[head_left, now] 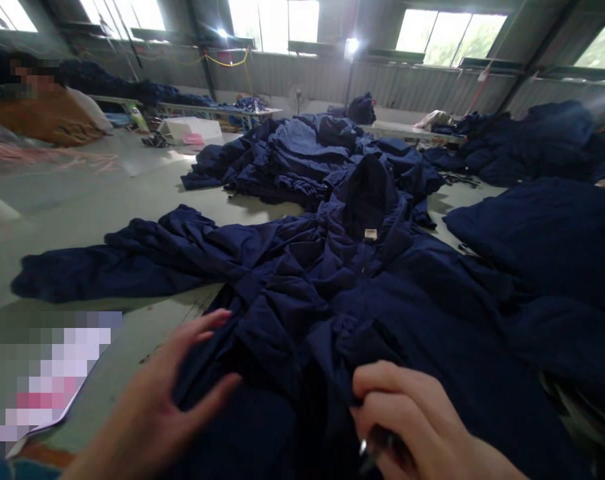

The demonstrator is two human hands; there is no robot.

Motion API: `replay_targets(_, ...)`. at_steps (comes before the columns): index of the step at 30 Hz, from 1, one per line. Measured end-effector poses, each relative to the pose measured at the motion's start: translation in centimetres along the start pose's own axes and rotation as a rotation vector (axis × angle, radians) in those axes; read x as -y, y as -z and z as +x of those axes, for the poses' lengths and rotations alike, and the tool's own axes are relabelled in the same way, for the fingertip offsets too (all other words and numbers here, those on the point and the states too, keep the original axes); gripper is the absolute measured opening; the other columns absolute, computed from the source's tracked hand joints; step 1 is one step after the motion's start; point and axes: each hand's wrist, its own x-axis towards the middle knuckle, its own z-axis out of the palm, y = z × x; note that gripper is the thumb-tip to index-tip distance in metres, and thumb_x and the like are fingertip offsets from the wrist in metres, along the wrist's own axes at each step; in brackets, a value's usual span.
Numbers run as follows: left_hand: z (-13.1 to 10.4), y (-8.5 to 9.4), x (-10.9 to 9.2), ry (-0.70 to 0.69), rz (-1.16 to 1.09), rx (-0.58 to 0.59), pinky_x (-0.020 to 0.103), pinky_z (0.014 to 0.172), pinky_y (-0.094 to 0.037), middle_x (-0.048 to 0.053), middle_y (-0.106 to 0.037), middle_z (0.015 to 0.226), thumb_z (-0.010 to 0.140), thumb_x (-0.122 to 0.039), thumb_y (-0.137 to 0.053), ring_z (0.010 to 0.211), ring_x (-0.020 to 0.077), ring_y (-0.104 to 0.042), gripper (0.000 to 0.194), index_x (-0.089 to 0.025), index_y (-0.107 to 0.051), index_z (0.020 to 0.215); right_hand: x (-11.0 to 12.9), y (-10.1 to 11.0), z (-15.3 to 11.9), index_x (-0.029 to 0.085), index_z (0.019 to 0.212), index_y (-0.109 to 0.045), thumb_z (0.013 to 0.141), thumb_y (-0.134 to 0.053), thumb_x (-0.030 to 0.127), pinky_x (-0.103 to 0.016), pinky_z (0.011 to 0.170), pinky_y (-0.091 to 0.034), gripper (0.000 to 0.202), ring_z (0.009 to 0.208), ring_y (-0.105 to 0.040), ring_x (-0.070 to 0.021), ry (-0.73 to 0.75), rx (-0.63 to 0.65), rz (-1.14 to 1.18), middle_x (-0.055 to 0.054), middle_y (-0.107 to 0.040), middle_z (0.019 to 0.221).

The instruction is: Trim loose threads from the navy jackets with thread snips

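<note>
A navy hooded jacket (292,267) lies spread over the table, its hood toward the far side and one sleeve stretched out to the left. A small pale label (371,234) shows inside the neck. My left hand (177,387) is at the jacket's lower left part, fingers apart, holding nothing. Over the lower front of the jacket, my right hand (407,420) is closed around a small dark, shiny metal tool (377,448), most of it hidden by the fingers.
Behind the jacket sits a heap of navy garments (307,147). More dark cloth (542,227) lies at the right. A white box (189,130) stands at the back left, near another person (47,110). A blurred-out sheet (57,380) is at the lower left.
</note>
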Motion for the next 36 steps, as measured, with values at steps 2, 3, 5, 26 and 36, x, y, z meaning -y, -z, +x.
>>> replay_targets(2,0.3,-2.5,-6.8,-0.184,-0.28,0.271,0.052,0.12,-0.049,0.011,-0.051,0.164,0.07,-0.056,-0.091,0.14,0.0409,-0.058,0.114,-0.034,-0.032,0.165,0.7,-0.3,1.0,0.022,0.101,-0.067,0.092,-0.068,0.027,-0.023,0.071,-0.061,0.011,0.087,-0.071,-0.0172,0.03,-0.004,0.042,-0.008,-0.07,0.102)
replay_targets(3,0.7,-3.5,-9.5,-0.231,-0.393,0.342,0.048,0.117,-0.052,0.012,-0.054,0.16,0.069,-0.053,-0.093,0.137,0.0384,-0.06,0.115,-0.031,-0.033,0.165,1.1,-0.4,1.4,0.022,0.102,-0.067,0.092,-0.066,0.024,-0.023,0.072,-0.061,0.01,0.088,-0.07,-0.0171,0.051,-0.013,0.068,-0.008,-0.07,0.101)
replay_targets(5,1.9,-4.8,-13.0,-0.268,-0.576,0.349,0.042,0.108,-0.056,0.012,-0.067,0.143,0.086,-0.045,-0.08,0.124,0.0316,-0.068,0.082,-0.026,-0.045,0.158,1.4,-0.2,1.9,0.021,0.103,-0.065,0.094,-0.059,0.015,-0.023,0.074,-0.061,0.013,0.087,-0.07,-0.0156,0.107,-0.048,0.128,-0.007,-0.07,0.1)
replay_targets(26,9.8,-3.3,-17.1,-0.53,-0.759,0.687,0.031,0.098,-0.056,0.009,-0.073,0.125,0.105,-0.039,-0.06,0.115,0.0219,-0.069,0.038,-0.022,-0.062,0.139,-4.7,1.4,-0.3,0.019,0.09,-0.066,0.105,-0.063,0.034,-0.021,0.054,-0.038,0.022,0.059,-0.049,-0.0083,-0.319,0.019,0.575,0.004,-0.057,0.07)
replay_targets(36,10.0,-6.4,-16.4,-0.269,-0.72,1.128,0.019,0.047,-0.038,-0.001,-0.062,0.066,0.078,-0.03,-0.088,0.056,0.0097,-0.052,0.034,-0.015,-0.06,0.069,-5.2,0.5,-1.4,0.019,0.076,-0.056,0.106,-0.057,0.054,-0.023,0.053,-0.029,0.046,0.061,-0.037,-0.0099,-0.656,-0.052,0.87,0.003,-0.042,0.068)
